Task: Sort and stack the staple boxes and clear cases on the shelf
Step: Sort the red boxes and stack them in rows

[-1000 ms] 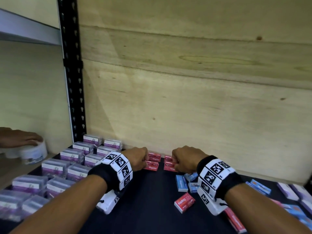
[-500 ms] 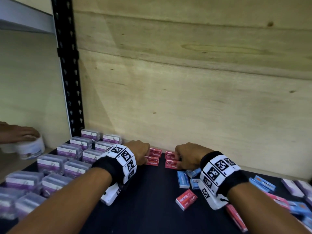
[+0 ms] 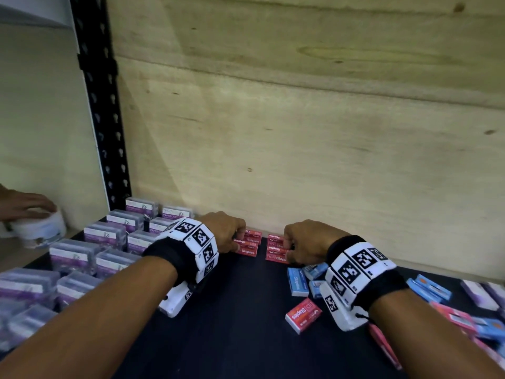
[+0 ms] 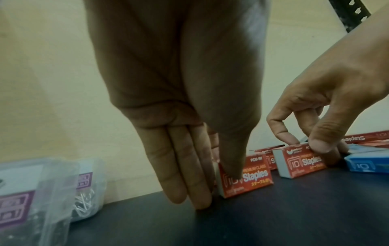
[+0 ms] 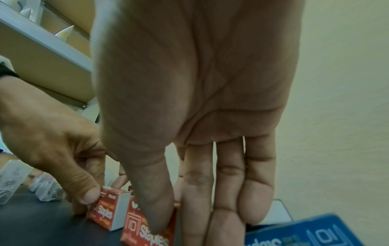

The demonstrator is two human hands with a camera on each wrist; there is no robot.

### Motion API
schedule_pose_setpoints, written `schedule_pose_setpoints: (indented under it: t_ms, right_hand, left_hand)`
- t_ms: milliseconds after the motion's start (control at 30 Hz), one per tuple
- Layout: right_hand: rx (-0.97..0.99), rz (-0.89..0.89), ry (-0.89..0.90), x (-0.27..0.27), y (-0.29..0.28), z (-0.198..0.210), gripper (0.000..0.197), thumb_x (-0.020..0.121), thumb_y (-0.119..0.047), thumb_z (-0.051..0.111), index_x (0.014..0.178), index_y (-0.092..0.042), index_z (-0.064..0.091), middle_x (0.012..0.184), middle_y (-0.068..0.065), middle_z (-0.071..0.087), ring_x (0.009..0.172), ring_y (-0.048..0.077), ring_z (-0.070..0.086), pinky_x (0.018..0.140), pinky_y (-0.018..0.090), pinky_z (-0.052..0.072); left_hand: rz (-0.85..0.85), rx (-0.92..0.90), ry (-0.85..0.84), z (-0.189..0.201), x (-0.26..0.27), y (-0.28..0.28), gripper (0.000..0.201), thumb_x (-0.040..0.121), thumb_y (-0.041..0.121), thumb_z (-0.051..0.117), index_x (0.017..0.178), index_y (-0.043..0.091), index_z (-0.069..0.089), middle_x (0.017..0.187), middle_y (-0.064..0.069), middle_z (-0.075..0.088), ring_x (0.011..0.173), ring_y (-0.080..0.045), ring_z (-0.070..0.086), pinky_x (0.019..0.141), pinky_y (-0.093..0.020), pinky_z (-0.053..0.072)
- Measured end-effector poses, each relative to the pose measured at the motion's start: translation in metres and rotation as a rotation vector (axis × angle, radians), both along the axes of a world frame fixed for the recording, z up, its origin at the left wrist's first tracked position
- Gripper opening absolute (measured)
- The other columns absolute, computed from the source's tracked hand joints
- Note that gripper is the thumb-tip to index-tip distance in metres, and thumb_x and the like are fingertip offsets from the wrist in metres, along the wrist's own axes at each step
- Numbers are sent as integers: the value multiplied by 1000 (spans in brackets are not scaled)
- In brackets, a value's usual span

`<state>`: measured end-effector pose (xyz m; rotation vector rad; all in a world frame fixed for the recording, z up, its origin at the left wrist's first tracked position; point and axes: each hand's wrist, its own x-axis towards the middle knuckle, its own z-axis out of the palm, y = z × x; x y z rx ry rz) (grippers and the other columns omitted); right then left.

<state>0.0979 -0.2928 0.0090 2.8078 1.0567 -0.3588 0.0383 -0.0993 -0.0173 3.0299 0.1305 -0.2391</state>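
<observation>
Two short rows of red staple boxes stand against the back panel. My left hand [image 3: 237,242] pinches the front red staple box [image 4: 250,179] of the left row, thumb on its face and fingers at its end. My right hand [image 3: 287,248] pinches the front box [image 5: 147,233] of the right row [image 3: 276,251] the same way. Several clear cases [image 3: 109,242] with purple labels are lined up at the left. Blue staple boxes [image 3: 297,281] lie jumbled beside my right wrist, and one loose red box [image 3: 303,315] lies nearer to me.
The dark shelf [image 3: 240,310] ends at a plywood back panel [image 3: 300,132], with a black upright post [image 3: 101,132] at the left. Another person's hand rests on a white tub [image 3: 41,228] beyond the post. More blue, pink and purple boxes [image 3: 437,291] are scattered at the right.
Both hands have stayed on the red boxes at the back panel. Only the view has tilted a little.
</observation>
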Motion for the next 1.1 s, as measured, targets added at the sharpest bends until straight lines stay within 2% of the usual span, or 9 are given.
schedule_pose_setpoints:
  t_ms: [167,333,400,500,633,800,967,1100]
  right_hand:
    - [11,-6,3,0,1,0,20,95,-26,60,112,-17,64,110,1,67,96,19,61,75,28,46]
    - [25,-11,12,1,-1,-1,20,95,-26,61,113,-20,61,102,-3,62,91,16,56,75,27,41]
    - [25,-17,6,2,-1,-2,21,94,-28,62,113,-22,59,106,-3,61,92,17,54,75,27,39]
    - [23,-25,9,3,-1,-3,29,92,-33,64,118,-23,54,116,0,60,94,17,52,77,27,39]
    - [42,-38,31,4,-4,-4,38,91,-36,66,121,-23,48,115,0,59,95,19,53,79,29,42]
    - [52,-56,55,3,-6,-5,41,90,-35,65,124,-22,45,116,3,59,98,21,56,81,32,46]
    - [41,-87,80,-4,-8,-1,47,90,-32,64,130,-19,42,119,5,59,102,23,58,89,37,51]
    - [-15,-80,74,-8,-10,1,55,91,-32,61,138,-16,37,127,9,59,108,27,58,94,42,49]
  left_hand:
    - [-1,25,-3,0,3,-1,28,91,36,65,114,24,54,105,3,63,88,-17,54,78,-28,46]
    - [-4,43,-10,-1,5,-1,28,91,36,65,114,25,54,95,6,55,87,-17,53,75,-27,43]
    - [-5,41,-10,-1,5,0,29,91,37,65,115,25,54,93,7,55,86,-16,53,75,-27,43]
    - [11,17,-3,-1,4,0,33,89,39,67,116,26,53,98,6,62,91,-17,59,81,-30,48]
    - [36,-1,7,-1,1,-1,39,86,44,69,118,29,51,108,5,67,99,-18,63,91,-36,51]
    - [48,11,15,-2,-1,-2,44,85,48,69,119,32,47,104,6,68,94,-18,63,89,-37,52]
    - [55,-27,14,0,-10,-6,55,84,48,70,124,30,37,107,4,69,93,-19,65,84,-35,51]
    - [84,-93,7,0,-22,-7,62,83,47,71,124,26,30,105,3,70,91,-18,65,87,-34,50]
